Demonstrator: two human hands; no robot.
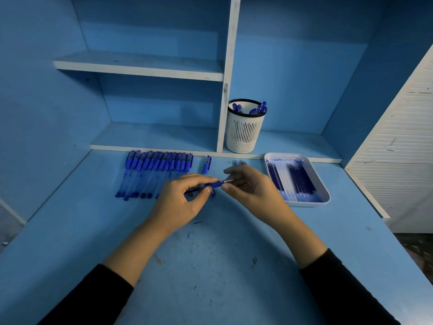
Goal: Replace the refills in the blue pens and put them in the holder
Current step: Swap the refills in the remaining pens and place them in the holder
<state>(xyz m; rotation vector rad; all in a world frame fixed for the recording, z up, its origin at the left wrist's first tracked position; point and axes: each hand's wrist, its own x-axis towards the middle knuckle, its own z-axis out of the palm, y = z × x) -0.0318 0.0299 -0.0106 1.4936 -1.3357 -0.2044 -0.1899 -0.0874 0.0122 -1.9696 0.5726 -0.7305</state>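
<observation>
Pens [154,174] are mostly waiting mid-left, few standing in holder [243,132]; left grip [180,200] is clutching one pen [214,184], right grip [250,186] pinching its tip.

We can read no text, label, brand, number or sign anywhere here. Any print on the clear plastic pens with blue caps [159,168] is too small for us to make out.
</observation>
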